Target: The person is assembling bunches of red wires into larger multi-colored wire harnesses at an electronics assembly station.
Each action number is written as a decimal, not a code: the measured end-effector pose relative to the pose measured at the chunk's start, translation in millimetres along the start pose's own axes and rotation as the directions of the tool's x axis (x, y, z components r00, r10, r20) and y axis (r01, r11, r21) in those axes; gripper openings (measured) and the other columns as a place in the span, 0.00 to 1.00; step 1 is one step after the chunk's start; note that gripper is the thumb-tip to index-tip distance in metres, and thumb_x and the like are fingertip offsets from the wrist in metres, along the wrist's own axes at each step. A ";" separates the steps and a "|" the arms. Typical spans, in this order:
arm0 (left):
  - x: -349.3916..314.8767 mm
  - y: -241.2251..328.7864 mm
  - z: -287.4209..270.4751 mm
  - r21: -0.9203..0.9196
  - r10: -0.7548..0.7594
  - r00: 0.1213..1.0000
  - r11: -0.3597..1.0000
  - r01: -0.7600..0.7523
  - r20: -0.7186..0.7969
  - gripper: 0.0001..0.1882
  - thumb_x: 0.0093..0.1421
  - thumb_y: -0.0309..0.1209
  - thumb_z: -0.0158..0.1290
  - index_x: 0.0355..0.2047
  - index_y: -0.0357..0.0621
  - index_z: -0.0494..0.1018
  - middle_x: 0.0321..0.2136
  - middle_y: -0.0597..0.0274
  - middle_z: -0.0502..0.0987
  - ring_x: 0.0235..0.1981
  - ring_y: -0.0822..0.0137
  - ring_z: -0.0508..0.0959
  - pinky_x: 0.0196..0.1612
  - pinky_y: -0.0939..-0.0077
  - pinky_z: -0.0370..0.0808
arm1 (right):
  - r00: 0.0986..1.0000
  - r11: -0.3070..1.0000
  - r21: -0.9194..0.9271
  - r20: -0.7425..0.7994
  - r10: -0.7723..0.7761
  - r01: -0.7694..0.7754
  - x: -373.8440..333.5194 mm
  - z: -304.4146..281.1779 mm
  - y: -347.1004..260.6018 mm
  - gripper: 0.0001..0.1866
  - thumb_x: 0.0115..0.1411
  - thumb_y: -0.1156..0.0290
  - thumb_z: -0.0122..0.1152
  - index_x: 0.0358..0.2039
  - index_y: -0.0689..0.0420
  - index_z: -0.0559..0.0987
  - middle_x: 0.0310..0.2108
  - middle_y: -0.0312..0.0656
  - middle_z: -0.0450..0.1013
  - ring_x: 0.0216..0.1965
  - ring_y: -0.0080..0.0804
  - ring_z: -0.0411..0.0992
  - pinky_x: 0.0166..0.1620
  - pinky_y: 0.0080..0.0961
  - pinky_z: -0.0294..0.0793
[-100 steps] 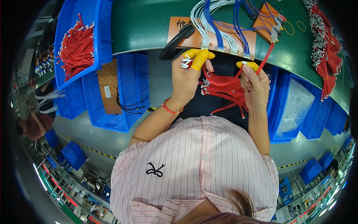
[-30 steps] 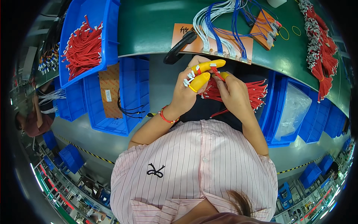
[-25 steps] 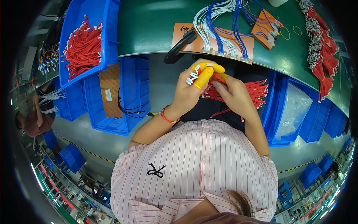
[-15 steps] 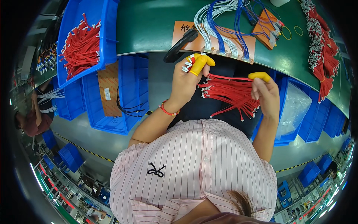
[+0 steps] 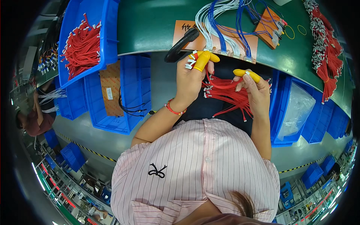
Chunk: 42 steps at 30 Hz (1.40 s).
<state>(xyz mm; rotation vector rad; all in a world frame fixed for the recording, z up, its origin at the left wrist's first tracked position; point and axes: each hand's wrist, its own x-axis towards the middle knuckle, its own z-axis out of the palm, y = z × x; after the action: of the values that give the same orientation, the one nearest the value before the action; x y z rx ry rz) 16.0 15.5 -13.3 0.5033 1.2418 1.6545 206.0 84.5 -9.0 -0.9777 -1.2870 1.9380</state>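
Yellow finger cots cover some fingertips on both hands. My left hand [image 5: 190, 83] is closed around several red cables, whose white connectors poke out between the fingers. To its right, my right hand [image 5: 257, 93] pinches the white-tipped end of a red cable between thumb and a cotted finger. Below and between both hands, a spread bunch of red cables [image 5: 229, 98] with small white connectors lies across my dark-clothed lap. Part of the bunch is hidden behind my right hand.
A blue bin [image 5: 108, 45] at left holds more red cables. On the green table [image 5: 150, 26] lie white and blue wires [image 5: 219, 22] over an orange board, a black-handled tool [image 5: 182, 45] and red cable bundles [image 5: 325, 67]. Blue crates [image 5: 287, 108] flank my lap. Another person [image 5: 37, 120] works far left.
My right hand has moved left, closer to my left hand, with the cable end in its fingers. The red cable that was stretched between the hands now hangs slack. My left hand shifted slightly.
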 end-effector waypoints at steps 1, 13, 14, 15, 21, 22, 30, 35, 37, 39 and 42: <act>-0.4 0.7 0.9 -0.006 -0.004 1.000 1.000 0.004 -0.002 0.14 0.67 0.30 0.46 0.37 0.29 0.75 0.19 0.64 0.72 0.11 0.86 0.53 0.16 0.86 0.47 | 1.000 1.000 0.013 0.000 0.001 -0.001 0.3 0.5 -0.2 0.13 0.66 0.69 0.53 0.44 0.66 0.78 0.35 0.46 0.77 0.28 0.23 0.72 0.38 0.21 0.74; -5.9 0.7 2.8 -0.004 -0.034 0.999 0.999 0.034 0.008 0.14 0.67 0.32 0.46 0.35 0.33 0.77 0.20 0.68 0.73 0.15 0.85 0.58 0.18 0.87 0.52 | 1.000 1.000 0.009 -0.007 0.009 -0.009 3.5 0.6 1.0 0.14 0.67 0.69 0.51 0.44 0.66 0.78 0.33 0.45 0.77 0.27 0.22 0.72 0.37 0.21 0.73; -5.3 -1.2 1.7 -0.010 -0.032 0.999 0.999 0.032 0.004 0.14 0.67 0.32 0.46 0.35 0.33 0.77 0.20 0.68 0.73 0.15 0.85 0.58 0.18 0.87 0.52 | 1.000 1.000 0.007 -0.005 0.009 -0.009 4.0 1.0 0.5 0.14 0.67 0.69 0.51 0.44 0.66 0.78 0.33 0.45 0.77 0.27 0.22 0.72 0.38 0.20 0.73; -4.8 -2.3 1.1 -0.017 -0.030 1.000 0.999 0.030 0.001 0.14 0.67 0.32 0.46 0.35 0.33 0.77 0.20 0.68 0.73 0.15 0.85 0.58 0.18 0.87 0.52 | 1.000 1.000 0.004 -0.002 0.010 -0.010 4.4 1.2 0.4 0.14 0.67 0.69 0.51 0.44 0.66 0.78 0.33 0.45 0.77 0.27 0.22 0.72 0.38 0.20 0.73; -2.5 -6.2 7.6 -0.010 0.064 0.997 0.998 -0.064 -0.046 0.13 0.67 0.30 0.46 0.36 0.31 0.75 0.20 0.63 0.74 0.11 0.85 0.53 0.16 0.86 0.47 | 1.000 1.000 -0.008 -0.010 -0.002 0.002 4.1 1.8 0.7 0.15 0.67 0.67 0.52 0.44 0.66 0.78 0.32 0.44 0.77 0.27 0.21 0.72 0.37 0.20 0.72; -2.8 -6.2 8.0 -0.039 0.059 0.997 0.997 -0.061 -0.044 0.13 0.67 0.30 0.46 0.36 0.31 0.75 0.21 0.62 0.74 0.11 0.85 0.54 0.15 0.86 0.48 | 1.000 1.000 -0.010 -0.012 -0.002 0.002 4.4 2.6 0.4 0.15 0.67 0.68 0.51 0.44 0.66 0.78 0.32 0.43 0.77 0.27 0.21 0.71 0.37 0.19 0.72; 2.3 14.9 -7.7 -0.036 -0.126 0.986 0.991 0.131 0.113 0.13 0.67 0.27 0.43 0.39 0.29 0.74 0.26 0.61 0.77 0.12 0.85 0.54 0.15 0.87 0.49 | 0.995 0.999 -0.013 -0.089 -0.035 0.034 13.1 8.1 -3.0 0.14 0.67 0.69 0.51 0.41 0.67 0.79 0.31 0.41 0.77 0.25 0.20 0.70 0.34 0.18 0.70; -4.2 13.0 -27.8 0.069 -0.059 0.989 0.996 0.050 0.139 0.15 0.69 0.32 0.43 0.41 0.33 0.76 0.11 0.77 0.60 0.12 0.86 0.53 0.16 0.85 0.48 | 0.991 0.999 -0.034 -0.135 -0.025 0.020 14.6 8.4 -8.4 0.14 0.66 0.68 0.53 0.39 0.67 0.80 0.27 0.39 0.75 0.23 0.17 0.66 0.30 0.15 0.66; -7.6 9.1 -32.1 0.087 -0.033 0.996 0.996 0.026 0.084 0.16 0.69 0.33 0.42 0.40 0.33 0.75 0.11 0.76 0.59 0.13 0.85 0.54 0.17 0.85 0.49 | 0.990 0.999 -0.037 -0.138 -0.031 0.026 13.9 8.6 -9.6 0.14 0.65 0.68 0.54 0.39 0.67 0.80 0.26 0.38 0.75 0.22 0.17 0.65 0.28 0.14 0.64; -11.3 7.2 -33.7 0.076 0.056 0.996 0.995 -0.061 0.069 0.16 0.70 0.33 0.41 0.41 0.32 0.74 0.14 0.72 0.64 0.13 0.85 0.55 0.17 0.86 0.50 | 0.989 0.998 -0.054 -0.139 -0.046 0.039 14.4 10.5 -10.5 0.14 0.65 0.68 0.54 0.39 0.67 0.80 0.25 0.37 0.74 0.22 0.16 0.64 0.28 0.14 0.63; -17.8 8.2 -31.6 0.099 0.165 0.986 0.981 -0.166 0.017 0.18 0.70 0.34 0.38 0.45 0.30 0.71 0.24 0.64 0.71 0.13 0.84 0.56 0.18 0.86 0.51 | 0.989 0.998 -0.053 -0.142 -0.044 0.037 15.9 9.6 -9.7 0.13 0.65 0.67 0.55 0.38 0.66 0.80 0.24 0.36 0.73 0.21 0.16 0.63 0.27 0.13 0.62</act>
<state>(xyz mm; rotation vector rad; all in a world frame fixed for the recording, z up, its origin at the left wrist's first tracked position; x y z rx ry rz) -4.3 -15.7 -14.7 0.6911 1.3104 1.7315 190.2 95.9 -1.4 -1.0861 -1.2689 1.7783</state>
